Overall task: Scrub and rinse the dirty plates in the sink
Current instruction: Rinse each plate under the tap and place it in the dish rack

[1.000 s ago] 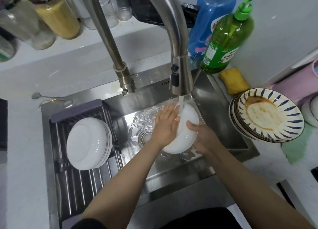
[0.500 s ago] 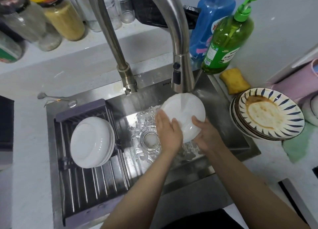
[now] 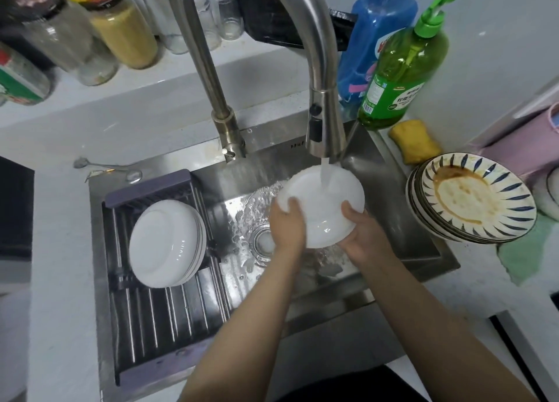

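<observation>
White plate between both hands' grip, under faucet stream.

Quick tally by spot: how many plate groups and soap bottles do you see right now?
White plate under the tap, held by left hand and right hand: 1
White stack in the rack: 1
Dirty striped stack: 1
Green bottle: 1
Blue bottle: 1
Total: 5

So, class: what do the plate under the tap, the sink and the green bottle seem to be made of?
Plate: probably glazed white ceramic, glossy highlights.
Sink: brushed stainless steel, dull grey sheen.
Green bottle: likely clear plastic, with liquid visible through it, and a pump top.
</observation>
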Tool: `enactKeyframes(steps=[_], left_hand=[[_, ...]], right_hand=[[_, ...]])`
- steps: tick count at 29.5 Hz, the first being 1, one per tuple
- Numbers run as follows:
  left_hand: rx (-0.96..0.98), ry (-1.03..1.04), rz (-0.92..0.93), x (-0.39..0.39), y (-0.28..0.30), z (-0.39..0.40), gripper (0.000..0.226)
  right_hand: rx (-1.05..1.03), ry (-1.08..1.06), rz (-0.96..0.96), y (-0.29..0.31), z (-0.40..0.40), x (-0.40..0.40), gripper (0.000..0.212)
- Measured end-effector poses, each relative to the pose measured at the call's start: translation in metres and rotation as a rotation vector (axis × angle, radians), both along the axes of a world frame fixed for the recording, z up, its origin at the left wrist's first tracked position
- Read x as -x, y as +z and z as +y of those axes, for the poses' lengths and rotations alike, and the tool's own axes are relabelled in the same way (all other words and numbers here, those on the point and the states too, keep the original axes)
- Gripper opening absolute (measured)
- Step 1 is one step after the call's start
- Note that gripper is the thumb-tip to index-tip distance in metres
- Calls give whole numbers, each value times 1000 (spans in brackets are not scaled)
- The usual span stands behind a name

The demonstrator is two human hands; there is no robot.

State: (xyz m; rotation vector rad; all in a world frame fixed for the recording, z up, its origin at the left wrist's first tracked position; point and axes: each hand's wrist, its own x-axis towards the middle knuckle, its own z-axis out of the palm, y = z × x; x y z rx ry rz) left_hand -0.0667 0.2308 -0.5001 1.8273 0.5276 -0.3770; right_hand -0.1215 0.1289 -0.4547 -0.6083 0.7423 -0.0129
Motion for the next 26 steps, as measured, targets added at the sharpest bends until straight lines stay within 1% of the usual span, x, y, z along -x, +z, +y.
enactKeyframes(steps=[1, 2, 3, 4, 5, 6, 8, 9, 11, 13, 15, 17, 18, 19, 20, 21, 22, 23, 24, 26], left_hand=[[66, 44, 85, -8, 0, 5, 46], [93, 52, 90, -8, 4, 9, 43], [53, 12, 26, -1, 9, 7, 42], [9, -37, -53, 11, 14, 2, 47], [-28, -100, -93, 26, 15, -6, 56], [-45, -132, -91, 41, 19, -13, 65], [-16, -109, -39, 51, 20, -17, 71], [22, -60, -7, 44, 20, -12, 72], [78, 16, 90, 22, 16, 9, 66], [207, 30, 210, -2, 14, 35, 62], [452, 2, 288, -15, 16, 58, 62], [700, -64, 383, -18, 22, 70, 55], [770, -80, 421, -16, 28, 72, 54], [805, -75, 442, -12, 31, 71, 52], [819, -49, 460, -7, 30, 68, 54], [828, -13, 460, -2, 31, 65, 58], [817, 38, 450, 4, 30, 61, 64], [820, 96, 428, 8, 27, 57, 67], [825, 146, 410, 11, 26, 53, 66], [828, 232, 372, 17, 27, 46, 52]], right_hand=[[-5, 6, -2, -2, -2, 0, 52], [-15, 6, -13, -3, -4, 1, 49], [-13, 5, -20, -5, -6, 1, 48], [-10, 16, -39, -4, -6, -1, 47], [-7, 20, -49, -4, -4, -3, 45], [0, 28, -48, -4, -1, -4, 44], [7, 43, -38, -4, 1, -5, 41], [10, 61, -38, -5, 2, -4, 38], [11, 121, -55, -6, -1, 1, 34], [-12, 174, -41, -7, -6, 5, 40], [-20, 203, 24, -8, -11, 7, 57], [-4, 230, 74, -10, -20, 6, 77], [43, 260, 90, -10, -22, 4, 74], [141, 280, 98, -12, -24, -2, 59], [327, 299, 141, -13, -22, -8, 41], [576, 340, 209, -14, -15, -15, 34], [841, 358, 309, -18, -7, -20, 38], [1050, 356, 417, -22, 6, -22, 43], [1195, 344, 482, -23, 23, -20, 49], [1391, 372, 494, -21, 59, -3, 63]])
